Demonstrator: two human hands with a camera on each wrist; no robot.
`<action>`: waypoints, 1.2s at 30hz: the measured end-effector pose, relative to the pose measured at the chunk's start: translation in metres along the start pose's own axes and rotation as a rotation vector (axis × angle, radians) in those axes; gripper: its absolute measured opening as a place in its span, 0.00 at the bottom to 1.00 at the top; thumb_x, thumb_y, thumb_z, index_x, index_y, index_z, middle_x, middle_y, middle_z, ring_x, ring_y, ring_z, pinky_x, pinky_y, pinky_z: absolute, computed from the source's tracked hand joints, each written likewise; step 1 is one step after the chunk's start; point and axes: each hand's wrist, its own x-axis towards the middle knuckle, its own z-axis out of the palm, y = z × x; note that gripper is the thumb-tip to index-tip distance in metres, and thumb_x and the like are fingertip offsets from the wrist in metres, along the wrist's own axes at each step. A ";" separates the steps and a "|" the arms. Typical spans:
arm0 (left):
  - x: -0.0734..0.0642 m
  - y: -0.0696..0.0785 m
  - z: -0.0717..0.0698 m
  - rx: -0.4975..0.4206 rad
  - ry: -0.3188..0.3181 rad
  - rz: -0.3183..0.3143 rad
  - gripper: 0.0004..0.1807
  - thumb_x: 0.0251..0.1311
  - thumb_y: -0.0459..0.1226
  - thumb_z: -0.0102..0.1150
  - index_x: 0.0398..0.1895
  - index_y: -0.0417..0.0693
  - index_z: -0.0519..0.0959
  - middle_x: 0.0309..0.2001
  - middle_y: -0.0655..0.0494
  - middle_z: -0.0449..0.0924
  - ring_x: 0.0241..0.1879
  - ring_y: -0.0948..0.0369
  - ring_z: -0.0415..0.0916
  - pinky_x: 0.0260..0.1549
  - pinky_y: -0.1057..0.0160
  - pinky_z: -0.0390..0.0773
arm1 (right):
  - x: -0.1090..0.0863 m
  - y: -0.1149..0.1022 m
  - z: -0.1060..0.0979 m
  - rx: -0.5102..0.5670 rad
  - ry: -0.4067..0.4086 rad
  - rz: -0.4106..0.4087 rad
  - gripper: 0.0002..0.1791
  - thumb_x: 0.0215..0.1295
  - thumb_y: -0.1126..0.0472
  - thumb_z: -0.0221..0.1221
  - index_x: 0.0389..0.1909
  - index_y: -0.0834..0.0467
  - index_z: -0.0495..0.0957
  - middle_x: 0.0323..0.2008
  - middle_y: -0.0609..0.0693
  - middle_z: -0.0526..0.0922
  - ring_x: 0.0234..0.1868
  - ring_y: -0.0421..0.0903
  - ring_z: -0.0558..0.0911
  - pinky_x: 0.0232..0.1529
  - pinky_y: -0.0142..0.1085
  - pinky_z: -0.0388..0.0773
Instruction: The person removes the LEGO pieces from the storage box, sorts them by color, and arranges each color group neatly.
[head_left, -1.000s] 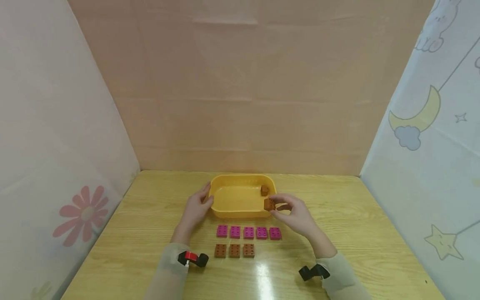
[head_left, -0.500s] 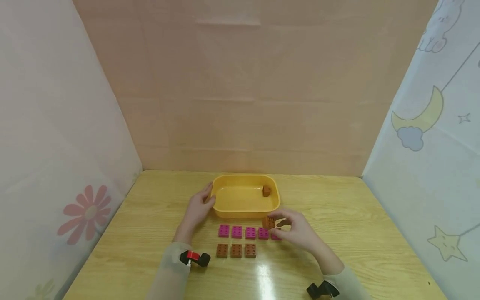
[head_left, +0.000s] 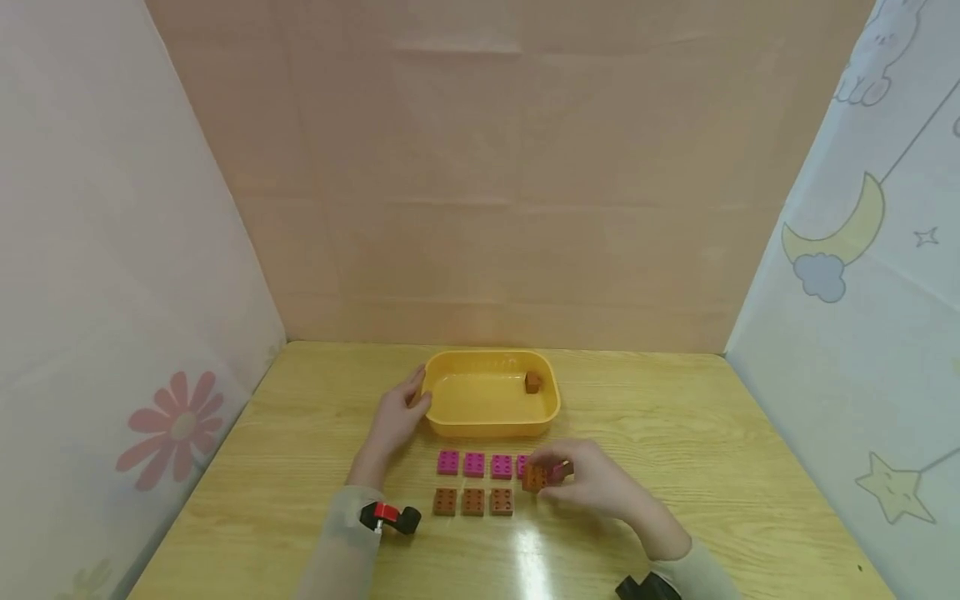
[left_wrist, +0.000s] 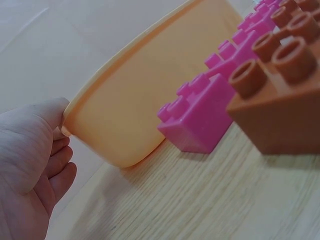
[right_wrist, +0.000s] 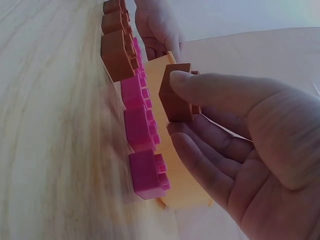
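Observation:
Between thumb and fingers my right hand (head_left: 588,479) pinches a brown toy building brick (head_left: 534,477), held above the table at the right end of the brown row. In the right wrist view this brick (right_wrist: 176,92) is clear of the table, studs facing away from the thumb's side. My left hand (head_left: 393,421) grips the left rim of a yellow plastic tub (head_left: 487,428), thumb on the rim and fingers below it in the left wrist view. Another brown brick (head_left: 532,382) lies inside the tub at its right. Three brown bricks (head_left: 473,502) form the front row.
A row of several magenta bricks (head_left: 474,464) lies between the tub and the brown row; my right hand partly hides its right end. The wooden table (head_left: 322,400) meets a plain backdrop (head_left: 487,208) behind and printed cloths at both sides.
My right hand has carried the brown brick from the tub's right front rim towards me, past the magenta row. The left hand stays on the tub.

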 end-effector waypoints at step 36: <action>0.001 -0.003 -0.003 0.020 -0.006 0.018 0.30 0.77 0.35 0.59 0.78 0.34 0.67 0.80 0.44 0.63 0.80 0.46 0.59 0.77 0.48 0.63 | 0.003 -0.010 0.013 -0.269 -0.132 -0.023 0.21 0.56 0.61 0.79 0.52 0.55 0.89 0.44 0.39 0.88 0.43 0.34 0.83 0.48 0.33 0.86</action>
